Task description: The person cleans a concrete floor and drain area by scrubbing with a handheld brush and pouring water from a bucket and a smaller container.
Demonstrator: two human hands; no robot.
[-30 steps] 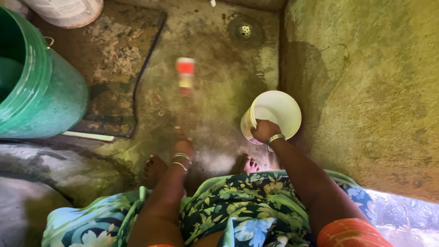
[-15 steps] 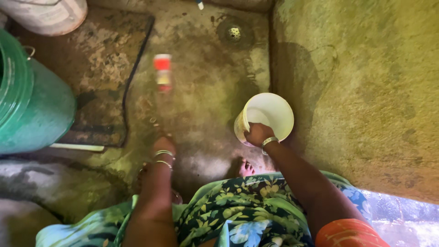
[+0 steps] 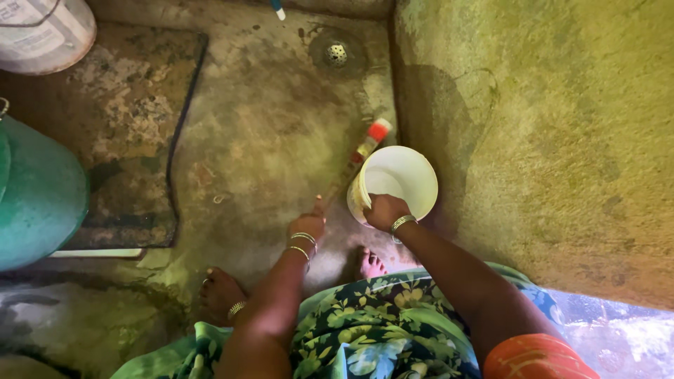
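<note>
Right hand (image 3: 385, 210) is clamped on the near rim of a round cream plastic bucket (image 3: 404, 179), which sits on the wet stained concrete floor (image 3: 267, 140) by the right wall. Left hand (image 3: 306, 226) is closed round a long-handled brush with a red head (image 3: 378, 131), its head just beside the bucket. Floor looks partly scrubbed, still grimy. Green tub (image 3: 35, 193) on the left.

The left hand (image 3: 307, 226) has two thin shiny bangles at the wrist. The right hand (image 3: 385, 210) has one silver bangle. The person wears a green and blue flower dress and an orange sleeve. Both feet are bare.
</note>
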